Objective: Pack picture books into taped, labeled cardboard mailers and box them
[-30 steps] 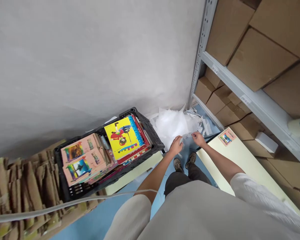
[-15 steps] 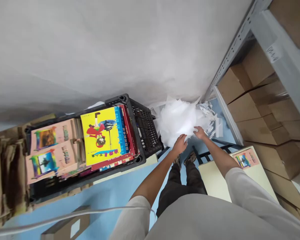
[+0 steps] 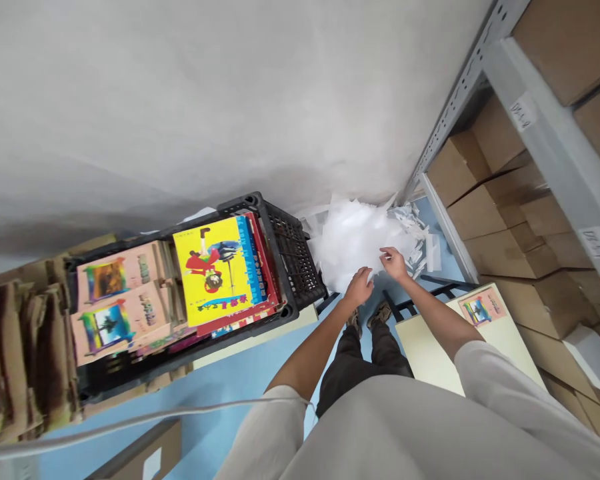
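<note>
A loose heap of thin white sheets (image 3: pixel 355 230) lies against the foot of the wall, ahead of my feet. My left hand (image 3: pixel 360 288) is at the heap's near edge, its fingers stretched forward and slightly bent. Just to the right of it, my right hand (image 3: pixel 394 263) hovers at the same edge with fingers loosely curved and apart. Nothing shows in either hand, though the white behind the fingertips makes contact with the sheets hard to judge.
To the left stands a black plastic crate (image 3: pixel 300 257) holding a yellow picture book (image 3: pixel 213 270) and pink booklets (image 3: pixel 123 320). Shelving with cardboard boxes (image 3: pixel 495 213) rises at right. A cream tabletop (image 3: pixel 430 347) carries one booklet (image 3: pixel 483 310). A white cable (image 3: pixel 180 411) crosses the lower left.
My right hand has drawn slightly back and up, its fingers lifting from the sheets. My left hand has barely moved. The view has shifted a little, carrying the crate rightward.
</note>
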`<action>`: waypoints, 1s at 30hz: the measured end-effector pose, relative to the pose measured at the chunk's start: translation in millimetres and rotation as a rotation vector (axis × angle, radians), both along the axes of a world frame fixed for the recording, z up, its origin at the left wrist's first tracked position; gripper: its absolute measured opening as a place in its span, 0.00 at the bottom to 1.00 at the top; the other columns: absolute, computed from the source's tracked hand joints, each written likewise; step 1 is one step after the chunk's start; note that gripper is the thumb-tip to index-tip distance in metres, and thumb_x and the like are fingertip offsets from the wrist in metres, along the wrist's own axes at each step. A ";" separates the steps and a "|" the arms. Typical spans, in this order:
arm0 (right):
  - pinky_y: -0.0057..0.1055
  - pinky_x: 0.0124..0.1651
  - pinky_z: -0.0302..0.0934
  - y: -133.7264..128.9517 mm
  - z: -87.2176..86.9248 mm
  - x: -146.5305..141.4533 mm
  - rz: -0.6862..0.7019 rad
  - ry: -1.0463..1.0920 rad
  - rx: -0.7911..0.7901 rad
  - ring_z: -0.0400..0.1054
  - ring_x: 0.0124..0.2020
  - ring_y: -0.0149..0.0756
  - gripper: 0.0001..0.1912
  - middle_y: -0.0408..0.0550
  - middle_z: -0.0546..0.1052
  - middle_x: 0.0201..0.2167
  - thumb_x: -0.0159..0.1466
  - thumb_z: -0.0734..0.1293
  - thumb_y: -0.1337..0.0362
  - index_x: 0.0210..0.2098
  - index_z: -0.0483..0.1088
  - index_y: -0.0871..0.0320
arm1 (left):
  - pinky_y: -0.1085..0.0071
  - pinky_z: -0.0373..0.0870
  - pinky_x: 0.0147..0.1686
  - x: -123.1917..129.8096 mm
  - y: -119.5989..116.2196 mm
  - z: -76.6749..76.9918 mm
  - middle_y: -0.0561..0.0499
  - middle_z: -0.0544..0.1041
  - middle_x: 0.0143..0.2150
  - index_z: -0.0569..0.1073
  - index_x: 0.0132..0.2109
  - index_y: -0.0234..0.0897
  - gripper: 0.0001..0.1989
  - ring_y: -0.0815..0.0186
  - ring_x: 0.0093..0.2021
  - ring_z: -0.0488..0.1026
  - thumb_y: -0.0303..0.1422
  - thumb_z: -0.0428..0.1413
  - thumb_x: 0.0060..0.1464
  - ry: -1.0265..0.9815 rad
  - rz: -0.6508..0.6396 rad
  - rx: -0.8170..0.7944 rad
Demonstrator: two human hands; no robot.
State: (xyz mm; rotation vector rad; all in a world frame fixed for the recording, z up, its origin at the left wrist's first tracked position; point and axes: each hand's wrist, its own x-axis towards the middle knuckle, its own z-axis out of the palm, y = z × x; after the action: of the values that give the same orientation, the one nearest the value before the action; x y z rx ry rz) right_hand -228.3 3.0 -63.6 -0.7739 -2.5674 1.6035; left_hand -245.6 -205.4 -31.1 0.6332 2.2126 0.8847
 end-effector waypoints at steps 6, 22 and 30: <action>0.40 0.50 0.76 -7.6 67.3 35.0 -0.149 0.123 0.062 0.77 0.40 0.41 0.19 0.55 0.83 0.51 0.63 0.64 0.64 0.50 0.83 0.55 | 0.49 0.62 0.77 -1.1 15.6 46.0 0.38 0.70 0.74 0.71 0.70 0.38 0.28 0.51 0.75 0.67 0.26 0.55 0.65 0.082 -0.100 0.063; 0.48 0.60 0.73 -55.2 154.8 306.4 -1.009 0.088 0.227 0.77 0.47 0.45 0.26 0.59 0.81 0.57 0.61 0.62 0.63 0.56 0.81 0.58 | 0.53 0.62 0.77 117.4 54.7 129.8 0.39 0.68 0.76 0.72 0.71 0.38 0.25 0.51 0.76 0.66 0.29 0.52 0.70 0.193 -0.846 0.149; 0.49 0.60 0.73 -84.7 140.2 435.7 -1.296 -0.016 0.221 0.77 0.45 0.45 0.27 0.60 0.81 0.57 0.62 0.61 0.63 0.57 0.80 0.59 | 0.53 0.61 0.76 202.0 81.8 128.1 0.38 0.66 0.78 0.71 0.73 0.37 0.26 0.51 0.77 0.63 0.33 0.50 0.72 0.254 -1.150 0.076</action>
State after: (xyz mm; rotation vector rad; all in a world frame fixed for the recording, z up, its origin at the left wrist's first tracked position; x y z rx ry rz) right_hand 207.4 -81.7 76.6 -1.8109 -1.4451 0.8214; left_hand -43.6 -123.5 97.0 1.8468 1.5541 0.2671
